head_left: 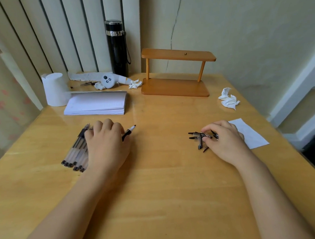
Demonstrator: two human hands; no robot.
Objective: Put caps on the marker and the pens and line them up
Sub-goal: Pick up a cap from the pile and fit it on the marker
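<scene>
On the bench (165, 173), pens (76, 151) lie toward the left edge, caps (201, 137) toward the right; notepad (95, 104) behind the pens; rack (175, 87) at the far edge.

Pen (129, 132) — barrel was hidden in the left hand (107, 145), which covered part of the pen row (75, 153); caps (197, 136) — some lay under the right hand (225, 141).

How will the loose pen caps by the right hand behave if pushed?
Likely very light: the pen caps are small, thin plastic pieces, so a push would probably scatter the crisscrossed pile rather than move it whole. Their thin clips should stop them rolling far. The table looks glossy, so they may skid.
</scene>
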